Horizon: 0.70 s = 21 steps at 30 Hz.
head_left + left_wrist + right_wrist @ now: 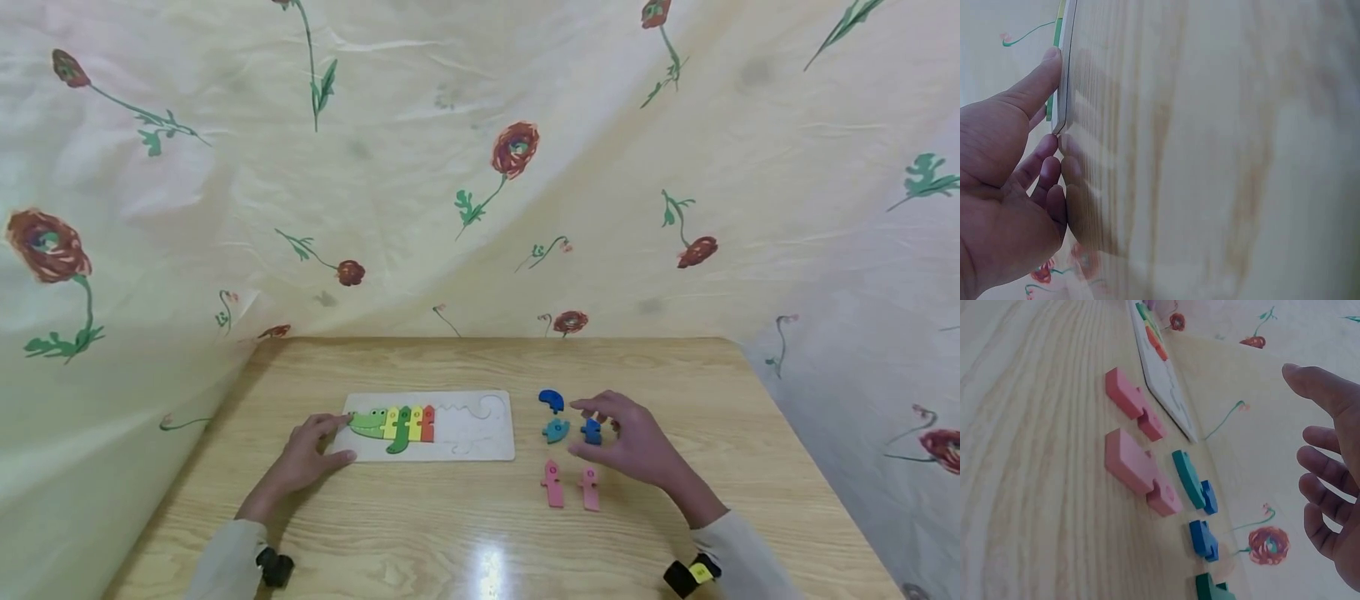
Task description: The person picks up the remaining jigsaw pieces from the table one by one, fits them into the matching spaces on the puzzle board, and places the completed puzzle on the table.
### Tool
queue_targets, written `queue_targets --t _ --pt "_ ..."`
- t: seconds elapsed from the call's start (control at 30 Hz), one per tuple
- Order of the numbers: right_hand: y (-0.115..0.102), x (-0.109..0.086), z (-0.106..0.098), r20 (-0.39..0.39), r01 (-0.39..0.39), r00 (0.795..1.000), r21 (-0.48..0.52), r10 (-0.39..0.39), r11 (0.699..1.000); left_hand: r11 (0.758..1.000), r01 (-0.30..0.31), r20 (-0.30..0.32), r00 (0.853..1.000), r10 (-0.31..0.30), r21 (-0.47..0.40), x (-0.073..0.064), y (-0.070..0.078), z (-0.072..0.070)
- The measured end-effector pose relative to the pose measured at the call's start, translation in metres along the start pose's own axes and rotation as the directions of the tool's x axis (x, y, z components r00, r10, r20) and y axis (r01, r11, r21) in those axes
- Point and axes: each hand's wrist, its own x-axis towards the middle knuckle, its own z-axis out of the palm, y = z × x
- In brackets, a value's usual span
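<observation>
A white puzzle board (476, 446) lies on the table, its left part filled with a green crocodile head (367, 425) and yellow, green and orange body pieces (403, 425). My left hand (306, 457) touches the board's left end, thumb near the lower corner and index finger by the snout. To the right, my right hand (633, 442) hovers over loose pieces with thumb and fingers spread, nothing between them. Nearest to it is a blue piece (592, 431); a teal piece (556, 430) and a dark blue curved piece (551, 400) lie beside that.
Two pink pieces (552, 483) lie nearer the front edge. A green piece (1210, 589), mostly covered by the right hand in the head view, shows in the right wrist view. Flowered cloth (420, 183) hangs behind and beside the wooden table (405, 533).
</observation>
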Motion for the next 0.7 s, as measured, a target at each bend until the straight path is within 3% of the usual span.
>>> queue_targets --t 0.27,0.7 --pt "0.010 -0.023 -0.002 0.030 -0.079 0.996 0.023 0.079 0.997 1.000 0.005 0.003 1.000 -0.005 -0.001 0.001 -0.002 0.001" --pt "0.017 -0.049 0.007 0.103 -0.209 0.973 0.010 0.207 0.978 1.000 0.005 -0.008 1.000 -0.005 0.003 0.001 -0.003 0.003"
